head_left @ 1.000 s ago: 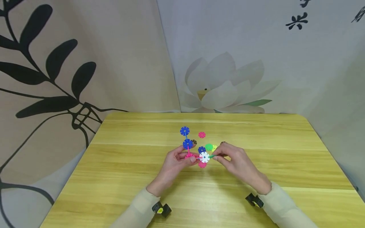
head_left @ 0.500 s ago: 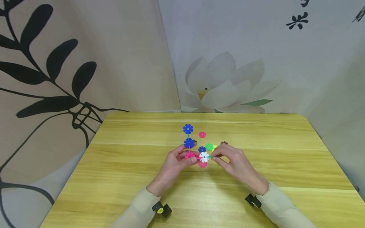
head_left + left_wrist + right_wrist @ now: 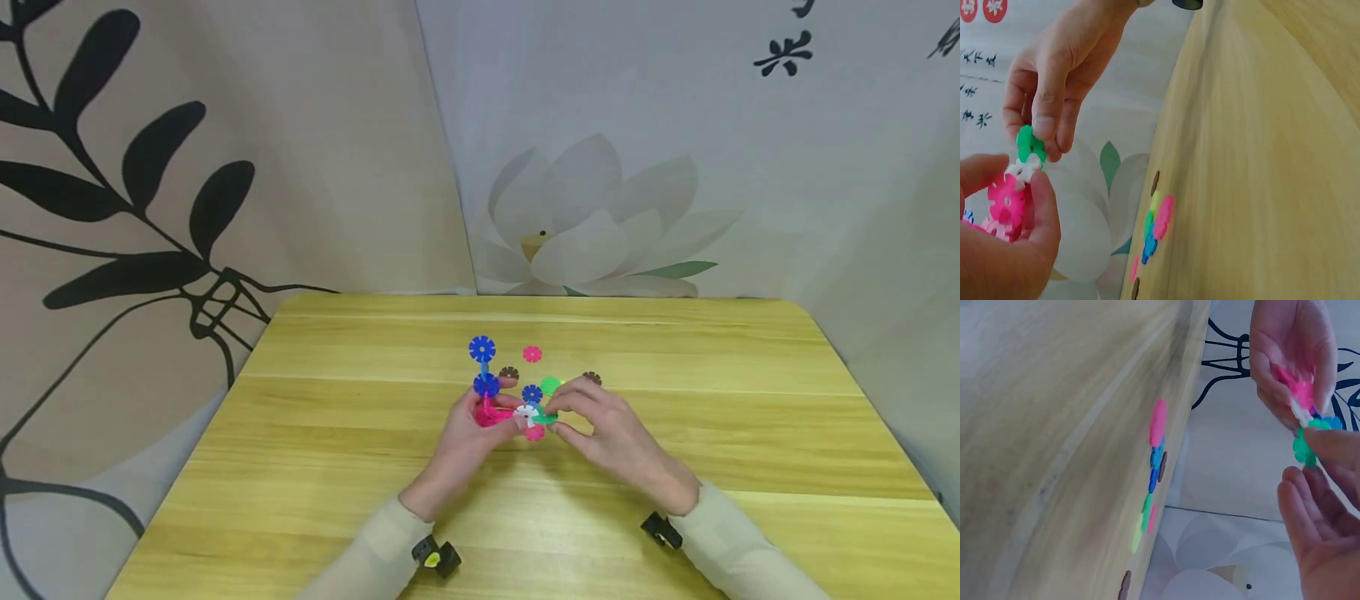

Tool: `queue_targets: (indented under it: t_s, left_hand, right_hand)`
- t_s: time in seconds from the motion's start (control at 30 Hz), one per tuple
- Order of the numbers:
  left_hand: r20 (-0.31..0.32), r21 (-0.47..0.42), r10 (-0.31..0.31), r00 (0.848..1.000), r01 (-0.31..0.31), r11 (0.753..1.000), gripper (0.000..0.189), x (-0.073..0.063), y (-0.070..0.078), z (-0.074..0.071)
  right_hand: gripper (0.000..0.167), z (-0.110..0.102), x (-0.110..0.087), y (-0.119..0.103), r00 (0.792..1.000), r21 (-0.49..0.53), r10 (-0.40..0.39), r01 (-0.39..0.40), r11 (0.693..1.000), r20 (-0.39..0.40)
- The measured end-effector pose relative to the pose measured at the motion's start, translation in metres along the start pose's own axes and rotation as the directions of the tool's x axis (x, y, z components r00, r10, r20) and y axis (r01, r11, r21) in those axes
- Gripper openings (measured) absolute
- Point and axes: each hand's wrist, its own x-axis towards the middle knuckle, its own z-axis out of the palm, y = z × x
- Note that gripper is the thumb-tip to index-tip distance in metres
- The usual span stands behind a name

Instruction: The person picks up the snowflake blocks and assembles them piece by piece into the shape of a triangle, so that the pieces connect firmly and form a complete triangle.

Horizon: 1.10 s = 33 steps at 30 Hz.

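Note:
My left hand [image 3: 468, 433] grips a chain of interlocking plastic snowflake discs above the table. Two blue discs [image 3: 482, 348] rise from its far end, linked by a lighter blue one. Pink discs [image 3: 1007, 199] lie between the left fingers and thumb, and a white disc [image 3: 1024, 169] sits at their tips. On the white disc's outer side is a green disc [image 3: 1030, 144], which my right hand [image 3: 618, 429] pinches with thumb and fingertips. The two discs overlap at their edges. In the right wrist view, the right thumb covers part of the green disc [image 3: 1302, 449].
Loose snowflake discs lie on the wooden table [image 3: 337, 467] beyond and beneath the hands: a pink disc [image 3: 532, 354], two brown ones, a blue disc [image 3: 532, 393], a light green disc [image 3: 551, 386], a yellow one mostly hidden and another pink disc [image 3: 535, 434]. A printed wall stands behind.
The chain has tilted and shifted slightly left, with its blue end lower. Both hands have turned a little, and the green disc now shows more of its face beside the white one.

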Motion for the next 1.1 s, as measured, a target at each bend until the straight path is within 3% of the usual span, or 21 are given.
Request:
queue_targets:
  t_s: [0.2, 0.3, 0.5, 0.73, 1.1]
  left_hand:
    - [-0.13, 0.056, 0.031, 0.991, -0.024, 0.998, 0.042, -0.002, -0.004, -0.014]
    - [-0.158, 0.051, 0.031, 0.987, -0.023, 0.998, 0.038, -0.004, -0.006, -0.023]
    - [-0.164, 0.04, 0.015, 0.986, -0.008, 0.999, 0.034, -0.007, -0.007, -0.035]
    - [-0.175, 0.063, -0.001, 0.985, 0.012, 0.998, 0.027, -0.01, -0.006, -0.042]
    - [-0.124, 0.066, 0.008, 0.992, 0.0, 0.998, 0.034, -0.014, -0.009, -0.045]
  right_hand:
    - [0.025, -0.001, 0.002, 0.006, 0.989, 0.016, 0.122, -0.124, 0.992, 0.083]
    - [0.02, 0.0, 0.004, 0.011, 0.97, 0.004, 0.179, -0.182, 0.983, 0.167]
    - [0.023, 0.006, 0.014, 0.018, 0.903, -0.055, 0.247, -0.244, 0.968, 0.351]
    - [0.024, 0.021, 0.033, 0.027, 0.892, -0.086, 0.224, -0.207, 0.974, 0.392]
    - [0.036, 0.047, 0.064, 0.042, 0.855, -0.153, 0.285, -0.242, 0.958, 0.434]
